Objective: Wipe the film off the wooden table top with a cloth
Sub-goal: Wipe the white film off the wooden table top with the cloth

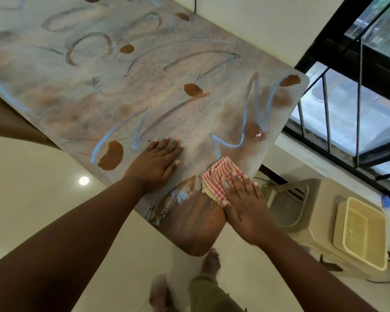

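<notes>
The wooden table top [126, 91] is coated in a pale grey film with finger-drawn streaks and several bare brown spots. Its near corner [189, 226] is wiped to bare, wet brown wood. A folded red-and-white checked cloth [218, 176] lies on the table at the border of the wiped patch. My right hand [243, 206] presses flat on the cloth's near half, fingers extended. My left hand [158, 161] lies flat on the filmed surface to the left of the cloth, palm down, fingers spread, holding nothing.
A beige plastic chair [302, 212] stands to the right of the table, with a cream plastic tub [360, 235] beyond it. A black window grille [356, 122] runs along the right wall. My bare feet [209, 262] stand on the pale tiled floor below the table corner.
</notes>
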`<move>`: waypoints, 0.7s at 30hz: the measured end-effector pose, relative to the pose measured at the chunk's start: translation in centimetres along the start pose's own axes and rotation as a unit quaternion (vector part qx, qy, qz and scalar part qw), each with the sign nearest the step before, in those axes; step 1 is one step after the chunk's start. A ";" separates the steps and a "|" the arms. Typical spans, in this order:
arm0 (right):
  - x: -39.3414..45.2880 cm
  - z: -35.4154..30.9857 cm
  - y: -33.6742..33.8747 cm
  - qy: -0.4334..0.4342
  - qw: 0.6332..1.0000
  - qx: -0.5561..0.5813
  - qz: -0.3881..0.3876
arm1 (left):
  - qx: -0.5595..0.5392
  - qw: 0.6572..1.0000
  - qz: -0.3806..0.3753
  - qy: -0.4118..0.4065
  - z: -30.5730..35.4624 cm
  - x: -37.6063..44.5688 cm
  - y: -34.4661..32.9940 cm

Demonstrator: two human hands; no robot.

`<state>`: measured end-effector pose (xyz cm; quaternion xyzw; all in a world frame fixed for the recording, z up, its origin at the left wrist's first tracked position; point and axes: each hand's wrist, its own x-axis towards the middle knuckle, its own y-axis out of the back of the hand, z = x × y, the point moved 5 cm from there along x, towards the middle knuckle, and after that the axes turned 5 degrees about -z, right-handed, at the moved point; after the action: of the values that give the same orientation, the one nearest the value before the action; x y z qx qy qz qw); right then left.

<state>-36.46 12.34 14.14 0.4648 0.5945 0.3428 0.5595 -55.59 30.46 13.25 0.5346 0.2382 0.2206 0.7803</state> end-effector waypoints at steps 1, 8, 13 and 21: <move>1.1 0.1 0.5 0.000 1.000 -0.004 0.003 | -0.003 1.000 0.001 -0.001 -0.1 0.0 0.0; 2.2 -2.0 0.1 0.091 0.995 -0.023 -0.029 | -0.022 1.000 -0.009 0.003 -0.5 -0.2 -0.2; -0.7 -2.5 -0.3 0.224 0.974 -0.002 -0.027 | -0.025 0.999 -0.017 0.012 -0.2 -0.5 0.1; 5.3 8.6 3.7 0.196 0.978 -0.071 -0.026 | -0.016 0.999 -0.013 0.034 0.5 0.1 1.0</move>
<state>-27.02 17.58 14.57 0.3319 0.6788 0.4540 0.4722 -55.34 30.46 14.35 0.5114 0.2683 0.2321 0.7827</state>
